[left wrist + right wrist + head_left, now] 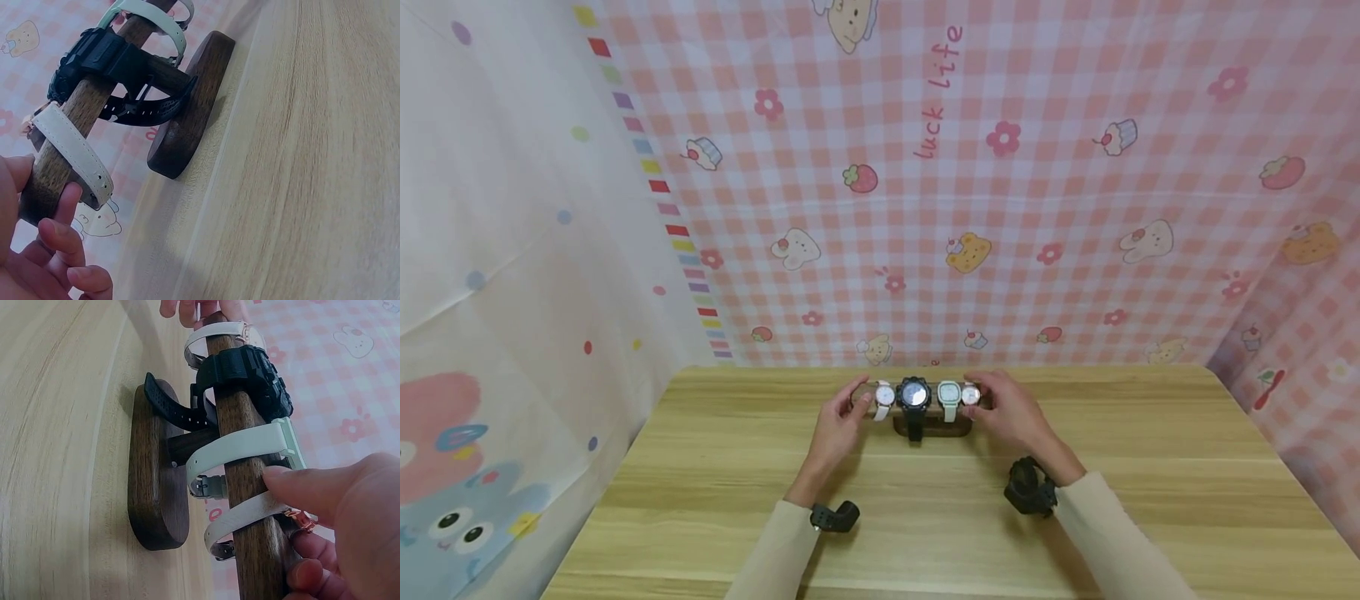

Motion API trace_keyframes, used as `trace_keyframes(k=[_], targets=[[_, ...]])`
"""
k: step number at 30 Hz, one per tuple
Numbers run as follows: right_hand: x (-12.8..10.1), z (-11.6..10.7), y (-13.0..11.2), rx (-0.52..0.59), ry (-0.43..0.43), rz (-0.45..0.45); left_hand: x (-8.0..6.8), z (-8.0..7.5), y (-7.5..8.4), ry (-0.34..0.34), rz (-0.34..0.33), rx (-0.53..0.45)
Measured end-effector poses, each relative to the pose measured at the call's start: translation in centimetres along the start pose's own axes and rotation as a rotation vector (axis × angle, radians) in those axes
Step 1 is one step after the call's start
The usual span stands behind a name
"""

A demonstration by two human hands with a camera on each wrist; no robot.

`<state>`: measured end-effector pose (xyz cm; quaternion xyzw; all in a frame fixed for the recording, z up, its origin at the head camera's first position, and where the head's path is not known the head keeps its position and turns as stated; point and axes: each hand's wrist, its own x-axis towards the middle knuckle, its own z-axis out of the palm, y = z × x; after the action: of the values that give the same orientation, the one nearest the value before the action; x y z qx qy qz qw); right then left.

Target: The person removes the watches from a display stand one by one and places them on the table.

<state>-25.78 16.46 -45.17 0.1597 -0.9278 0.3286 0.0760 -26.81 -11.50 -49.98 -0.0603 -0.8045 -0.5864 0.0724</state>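
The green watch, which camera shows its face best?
The head view: there the green watch faces the camera, so its whole dial shows. The right wrist view shows its strap and case edge; the left wrist view, mostly strap.

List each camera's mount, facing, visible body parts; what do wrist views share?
Head: on head, facing forward and down at the watch stand; left hand, right hand, sleeves show.
Left wrist: on that wrist, looking along the bar from its left end; left hand shows.
Right wrist: on that wrist, looking along the bar from its right end; right hand, left fingers show.
Wrists share: black watch, mint watch.
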Motion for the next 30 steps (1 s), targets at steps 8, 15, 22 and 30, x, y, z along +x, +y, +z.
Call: trace_keyframes(k=[8, 15, 22, 30], targets=[[0.2, 0.3, 0.1, -0.024, -0.013, 0.009, -0.9, -0.5, 2.6, -0.022, 0.028, 0.007], [0.3, 0.2, 0.3, -0.021, -0.025, 0.03, -0.8, -0.5, 2.5, -0.023, 0.036, 0.001], [0.3, 0.1, 0.3, -0.012, -0.019, 0.033, 0.1, 0.0, -0.2, -0.005, 0.039, -0.001], [0.1, -0.1, 0.2, 0.028, -0.023, 0.067, 0.1, -0.1, -0.2, -0.013, 0.041, -0.008]])
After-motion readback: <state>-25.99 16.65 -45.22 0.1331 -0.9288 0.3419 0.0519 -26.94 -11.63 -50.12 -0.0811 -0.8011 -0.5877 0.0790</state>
